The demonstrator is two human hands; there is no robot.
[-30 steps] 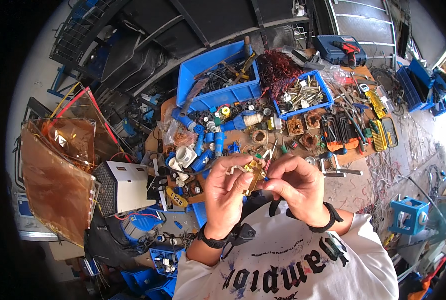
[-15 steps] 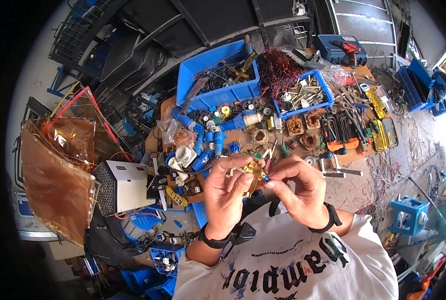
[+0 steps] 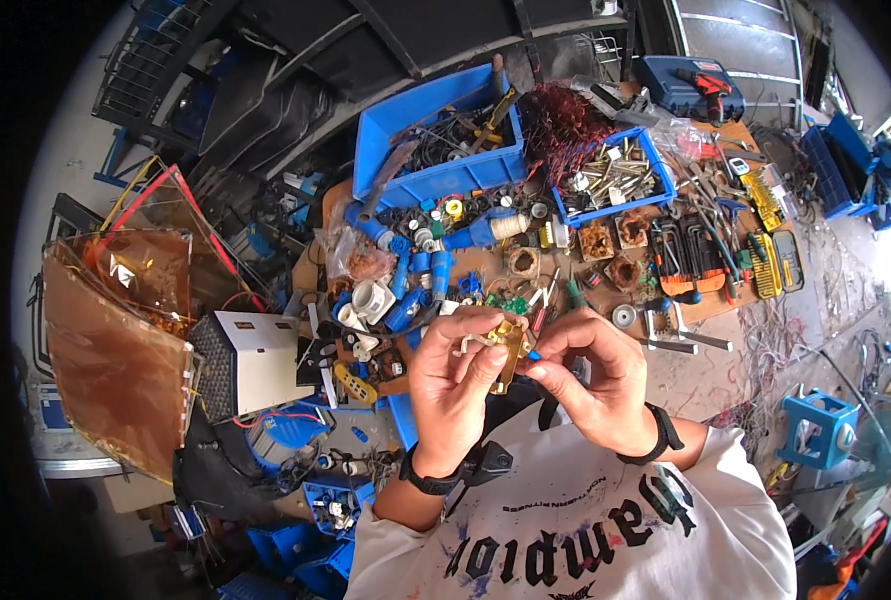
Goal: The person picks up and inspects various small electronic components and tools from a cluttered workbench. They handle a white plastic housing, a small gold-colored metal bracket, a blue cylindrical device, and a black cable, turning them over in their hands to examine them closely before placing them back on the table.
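left grip (image 3: 451,385): pinching brass piece (image 3: 510,362) | right grip (image 3: 601,375): pinching blue part (image 3: 534,355) | brass between grips

A pale wall (image 3: 74,150) curves down the left side, with a dark wire rack (image 3: 146,65) standing against it. Black panels (image 3: 436,40) crossed by metal bars close off the far side, and a grey panel (image 3: 741,45) with pale rails stands at the upper right. A brown table (image 3: 704,308) fills the middle. To its right, the grey floor (image 3: 816,312) is strewn with wires. Bright light floods the right edge, perhaps from a doorway or window; glare hides which.
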